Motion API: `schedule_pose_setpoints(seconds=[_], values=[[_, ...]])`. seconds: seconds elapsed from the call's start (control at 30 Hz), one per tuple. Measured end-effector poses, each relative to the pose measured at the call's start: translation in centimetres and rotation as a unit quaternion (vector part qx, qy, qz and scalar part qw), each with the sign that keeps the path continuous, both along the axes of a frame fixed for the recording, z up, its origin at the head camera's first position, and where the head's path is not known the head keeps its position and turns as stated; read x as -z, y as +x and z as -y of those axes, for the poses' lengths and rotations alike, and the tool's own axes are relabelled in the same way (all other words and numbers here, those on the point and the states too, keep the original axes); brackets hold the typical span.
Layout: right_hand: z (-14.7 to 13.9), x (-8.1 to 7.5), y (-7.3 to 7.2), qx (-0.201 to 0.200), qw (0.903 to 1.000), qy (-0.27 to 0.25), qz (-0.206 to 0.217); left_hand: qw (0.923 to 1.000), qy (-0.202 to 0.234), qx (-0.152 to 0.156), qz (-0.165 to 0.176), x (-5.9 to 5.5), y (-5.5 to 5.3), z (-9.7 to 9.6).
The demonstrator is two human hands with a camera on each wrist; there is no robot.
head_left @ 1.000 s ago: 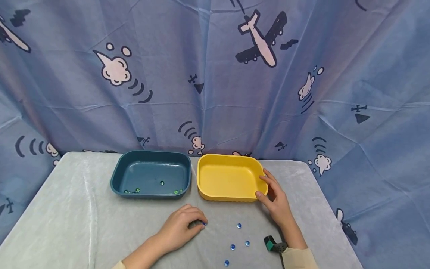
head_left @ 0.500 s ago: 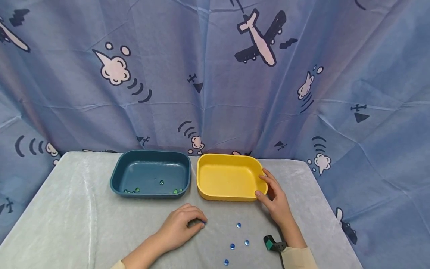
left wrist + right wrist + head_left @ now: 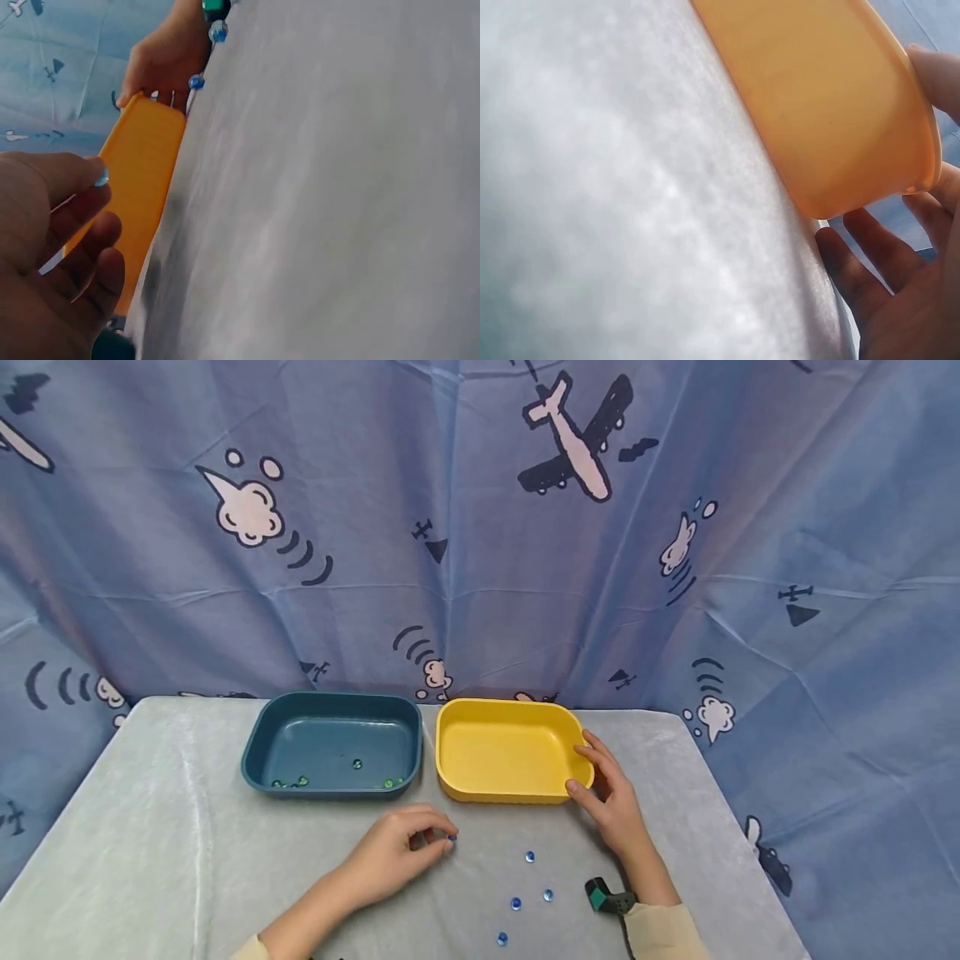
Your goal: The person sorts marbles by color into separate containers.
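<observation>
Blue bead (image 3: 101, 178) sits pinched in the left hand (image 3: 390, 856). Right hand (image 3: 618, 802) grips the yellow tray (image 3: 502, 760) (near the worktop's (image 3: 150, 827) far edge).

- A blue-violet fabric curtain (image 3: 360, 568) with soft vertical folds and thin level creases hangs beyond the left hand (image 3: 397, 856) and the right hand (image 3: 615, 810), and shows past the table on both sides.
- Beyond the right hand and higher up, 1 large printed aeroplane (image 3: 577, 452), pale-bodied and dark-winged; beyond the left hand and to its left, 1 pale, black-outlined printed cloud (image 3: 251, 514).
- Under both hands, a table draped in pale grey, velvety cloth (image 3: 142, 827).
- Left of the left hand, 1 long pale crease (image 3: 200, 852) in the cloth.
- Soft light; the curtain looks bluer right of the right hand.
</observation>
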State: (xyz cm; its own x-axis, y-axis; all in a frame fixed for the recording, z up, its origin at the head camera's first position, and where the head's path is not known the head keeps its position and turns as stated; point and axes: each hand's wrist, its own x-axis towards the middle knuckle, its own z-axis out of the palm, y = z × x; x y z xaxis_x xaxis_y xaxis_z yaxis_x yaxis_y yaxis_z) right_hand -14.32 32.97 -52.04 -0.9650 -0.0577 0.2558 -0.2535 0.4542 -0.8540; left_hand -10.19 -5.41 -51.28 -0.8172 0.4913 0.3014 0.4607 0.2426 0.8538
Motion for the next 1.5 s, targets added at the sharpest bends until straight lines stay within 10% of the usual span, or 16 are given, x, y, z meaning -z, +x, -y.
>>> schedule_pose_setpoints(seconds=[0.87, 1.5], values=[[-0.1, 0.0, -0.1, -0.002, 1.0, 0.002, -0.003, 0.9989, 0.016, -0.006, -0.044, -5.7, -4.9, -1.7], [0.0, 0.2, 0.0, 0.005, 1.0, -0.003, -0.002, 0.9995, -0.024, -0.02, 0.002, -5.9, -7.0, -2.9]])
